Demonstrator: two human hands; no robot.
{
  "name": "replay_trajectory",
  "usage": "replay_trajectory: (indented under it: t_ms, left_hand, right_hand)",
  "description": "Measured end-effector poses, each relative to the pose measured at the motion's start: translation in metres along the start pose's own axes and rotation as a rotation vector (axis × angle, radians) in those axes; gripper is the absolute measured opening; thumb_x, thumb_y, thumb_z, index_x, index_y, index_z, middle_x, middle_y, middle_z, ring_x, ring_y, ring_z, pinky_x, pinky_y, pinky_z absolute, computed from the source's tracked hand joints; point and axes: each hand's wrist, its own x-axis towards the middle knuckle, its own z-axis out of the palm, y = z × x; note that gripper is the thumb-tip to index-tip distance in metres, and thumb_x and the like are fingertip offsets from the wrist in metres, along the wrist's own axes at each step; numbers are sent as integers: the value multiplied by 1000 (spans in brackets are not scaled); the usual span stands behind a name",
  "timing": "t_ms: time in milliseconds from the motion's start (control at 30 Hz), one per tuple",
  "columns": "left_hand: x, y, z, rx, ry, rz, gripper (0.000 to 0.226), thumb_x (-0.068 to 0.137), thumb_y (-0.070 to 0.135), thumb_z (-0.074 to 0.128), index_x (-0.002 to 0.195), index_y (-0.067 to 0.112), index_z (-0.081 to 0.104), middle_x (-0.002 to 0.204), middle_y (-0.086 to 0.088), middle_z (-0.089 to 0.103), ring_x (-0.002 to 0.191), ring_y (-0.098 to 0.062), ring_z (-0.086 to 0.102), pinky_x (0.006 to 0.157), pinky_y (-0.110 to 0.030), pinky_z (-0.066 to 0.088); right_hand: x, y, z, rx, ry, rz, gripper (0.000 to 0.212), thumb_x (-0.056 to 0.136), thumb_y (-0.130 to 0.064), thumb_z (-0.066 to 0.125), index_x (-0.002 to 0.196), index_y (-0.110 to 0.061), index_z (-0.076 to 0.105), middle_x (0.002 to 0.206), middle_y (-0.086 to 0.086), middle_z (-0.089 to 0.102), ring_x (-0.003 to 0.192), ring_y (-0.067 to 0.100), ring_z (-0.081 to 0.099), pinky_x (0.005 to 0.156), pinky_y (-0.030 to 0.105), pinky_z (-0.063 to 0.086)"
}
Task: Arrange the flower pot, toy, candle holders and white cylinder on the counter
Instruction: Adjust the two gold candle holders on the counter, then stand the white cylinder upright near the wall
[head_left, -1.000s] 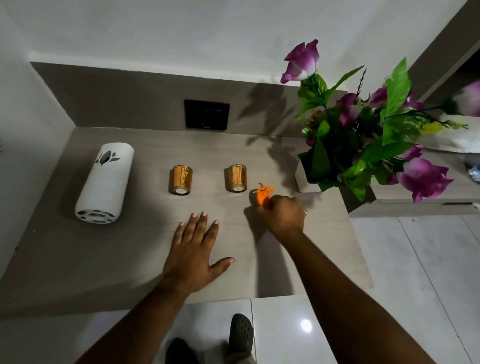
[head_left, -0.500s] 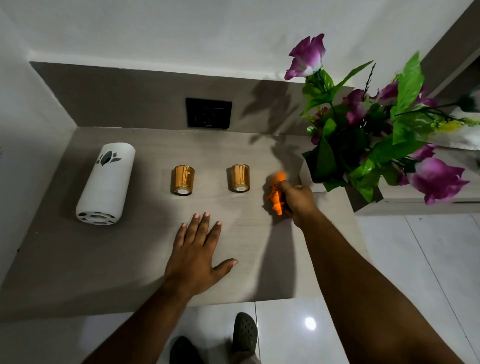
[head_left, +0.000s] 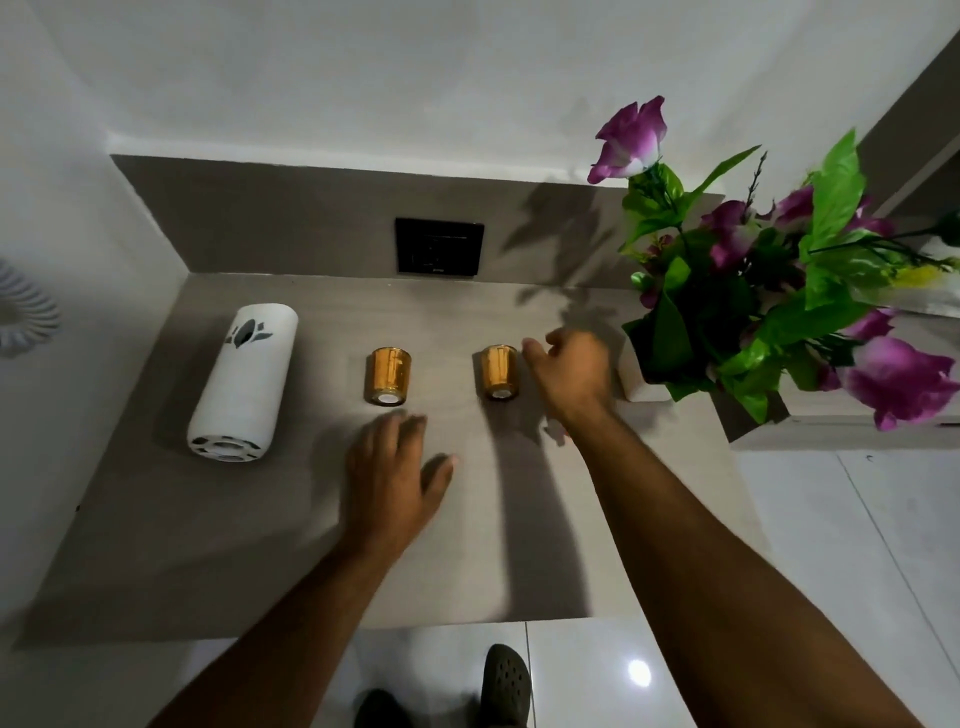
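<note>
Nearest the camera, at 6 o'clock, a dark clog (head_left: 506, 680) stood on the glossy floor tiles (head_left: 831, 545). Just past the worktop (head_left: 156, 545) edge, the left hand (head_left: 387, 470) lay flat, fingers spread wide, nothing under it as far as I could see. Up at 1 o'clock from it, the right hand (head_left: 569, 371) was blurry and loosely curled between the right candle holder (head_left: 500, 372) and the white flower pot (head_left: 641, 379); honestly couldn't tell if it held anything, and the toy wasn't visible. The left candle holder (head_left: 390, 375) sat at 12 o'clock from the left hand, well apart from its twin. The white cylinder (head_left: 243, 382) lay on its side at 10 o'clock. Purple flowers (head_left: 631, 137) spilled out at 2 o'clock, with a black wall plate (head_left: 439, 246) farthest back.
</note>
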Motion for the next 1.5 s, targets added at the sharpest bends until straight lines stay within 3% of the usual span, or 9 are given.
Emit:
replay_trajectory:
  t_ms: [67, 133, 300, 500, 700, 867, 1133, 1367, 1500]
  left_hand:
    - [30, -3, -14, -59, 85, -131, 56, 86, 51, 56, 125, 12, 55, 126, -17, 56, 113, -37, 53, 91, -49, 47]
    - [61, -7, -29, -108, 112, -248, 54, 85, 46, 61, 123, 8, 54, 118, -20, 58, 107, -40, 54, 87, -48, 47]
    - [124, -21, -41, -275, -258, -596, 65, 84, 49, 64, 125, 1, 50, 128, -21, 57, 117, -39, 54, 93, -42, 45]
    - [152, -31, -37, -359, -408, -637, 75, 68, 48, 81, 123, 4, 56, 122, -16, 62, 109, -32, 59, 79, -35, 49]
    - [177, -33, -49, -453, -180, -563, 60, 69, 36, 84, 116, 8, 59, 113, -12, 64, 103, -28, 60, 83, -34, 50]
    - [194, -37, -42, -621, 8, -497, 55, 60, 18, 89, 105, 8, 59, 106, -13, 68, 96, -30, 64, 80, -37, 54]
    - [192, -40, -19, -664, 56, -494, 61, 60, 12, 89, 109, 8, 53, 109, -13, 63, 95, -27, 60, 73, -30, 43]
    - [181, -40, -42, -538, -75, -459, 86, 67, 22, 87, 138, 9, 40, 141, -15, 47, 127, -31, 47, 95, -30, 38]
    - [163, -52, -78, -258, -46, -336, 68, 75, 34, 79, 131, 7, 50, 138, -17, 49, 128, -33, 44, 103, -43, 41]
  right_hand:
    - [2, -17, 10, -71, -100, 4, 30, 87, -35, 63, 86, -5, 67, 89, 12, 68, 98, 33, 64, 89, 38, 49]
    - [4, -27, 20, -130, -188, 60, 32, 86, -32, 62, 65, -10, 51, 78, 9, 60, 94, 35, 63, 80, 35, 45]
    - [18, -23, 42, -161, -348, 168, 30, 86, -35, 68, 97, -8, 60, 97, 11, 61, 83, 28, 56, 67, 31, 42]
    - [33, -21, 59, -115, -321, 198, 42, 80, -39, 73, 106, -7, 62, 103, 12, 65, 98, 30, 64, 80, 37, 54]
    - [50, -32, 68, 114, -206, 124, 55, 77, -37, 79, 118, -6, 59, 112, 11, 64, 102, 29, 61, 78, 34, 49]
    - [62, -35, 80, 233, -102, 72, 49, 79, -28, 78, 118, -8, 57, 117, 13, 66, 106, 33, 62, 82, 33, 48]
    - [69, -30, 90, 262, -106, 23, 52, 79, -21, 80, 123, -10, 54, 121, 11, 65, 109, 30, 61, 88, 34, 48]
    - [49, -29, 88, 268, -147, 15, 91, 77, -32, 82, 149, -10, 29, 146, 10, 50, 134, 32, 47, 109, 43, 41]
    - [-1, -17, 89, 118, -156, -138, 87, 83, -42, 73, 150, -14, 25, 153, 9, 39, 139, 30, 41, 111, 48, 40]
